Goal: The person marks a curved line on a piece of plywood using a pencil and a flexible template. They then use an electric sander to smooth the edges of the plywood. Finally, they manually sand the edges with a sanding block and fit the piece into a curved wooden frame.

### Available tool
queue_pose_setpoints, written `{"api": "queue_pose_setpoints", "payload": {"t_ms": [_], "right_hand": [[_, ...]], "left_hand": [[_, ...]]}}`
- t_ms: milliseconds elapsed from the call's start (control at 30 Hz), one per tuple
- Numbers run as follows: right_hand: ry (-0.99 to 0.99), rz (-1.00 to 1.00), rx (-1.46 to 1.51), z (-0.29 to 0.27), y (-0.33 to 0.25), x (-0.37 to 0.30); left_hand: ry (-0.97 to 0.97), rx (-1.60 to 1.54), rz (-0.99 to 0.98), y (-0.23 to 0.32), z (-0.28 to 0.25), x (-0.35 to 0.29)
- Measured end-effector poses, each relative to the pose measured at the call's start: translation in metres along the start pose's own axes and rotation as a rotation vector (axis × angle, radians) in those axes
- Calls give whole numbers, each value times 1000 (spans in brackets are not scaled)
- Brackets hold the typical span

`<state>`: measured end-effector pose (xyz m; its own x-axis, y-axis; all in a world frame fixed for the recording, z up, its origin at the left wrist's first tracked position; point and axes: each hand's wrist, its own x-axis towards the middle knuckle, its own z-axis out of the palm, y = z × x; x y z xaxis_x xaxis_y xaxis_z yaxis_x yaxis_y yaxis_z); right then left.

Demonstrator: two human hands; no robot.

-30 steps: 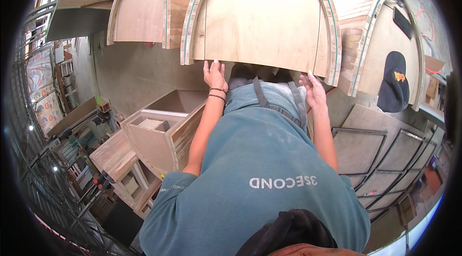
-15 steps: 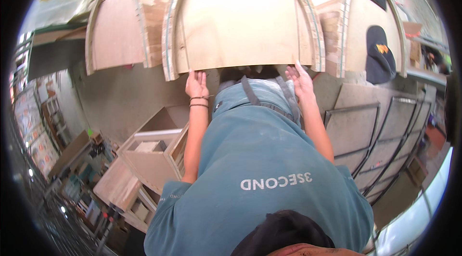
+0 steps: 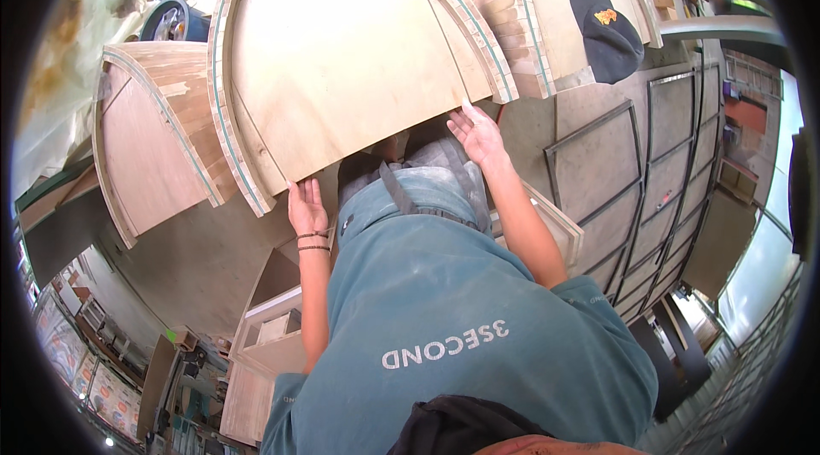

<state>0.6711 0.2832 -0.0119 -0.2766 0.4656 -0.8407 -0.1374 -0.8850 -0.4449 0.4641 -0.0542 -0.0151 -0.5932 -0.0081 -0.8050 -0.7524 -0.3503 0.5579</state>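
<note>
In front of me stands an arched wooden piece with a pale plywood panel [image 3: 350, 53] inside a curved, layered rim. My left hand [image 3: 307, 209] is palm up at the panel's near left corner, fingers stretched out and thumb at the edge. Close to the near right corner, my right hand [image 3: 478, 137] is also palm up with its fingers apart, the tips at the edge. Neither hand's fingers wrap round the wood. Any light contact under the edge is hidden.
Similar arched wooden pieces stand left [image 3: 158, 139] and right [image 3: 547, 19]; a dark cap [image 3: 605, 32] lies on the right one. A blue bucket [image 3: 179, 21] sits behind. Dark metal frames [image 3: 632, 173] lie at the right. An open wooden cabinet [image 3: 273, 318] is by my left arm.
The view has swung to the right, so the arched pieces appear turned and further left. Both hands remain at the panel's near corners, still palm up.
</note>
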Motion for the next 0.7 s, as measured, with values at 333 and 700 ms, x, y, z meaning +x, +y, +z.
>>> {"api": "queue_pose_setpoints", "payload": {"t_ms": [333,700], "right_hand": [[24,43,5,1,0,1],[18,109,6,3,-7,-4]], "left_hand": [[2,-5,24,-1,1,0],[31,31,25,1,1,-2]]}}
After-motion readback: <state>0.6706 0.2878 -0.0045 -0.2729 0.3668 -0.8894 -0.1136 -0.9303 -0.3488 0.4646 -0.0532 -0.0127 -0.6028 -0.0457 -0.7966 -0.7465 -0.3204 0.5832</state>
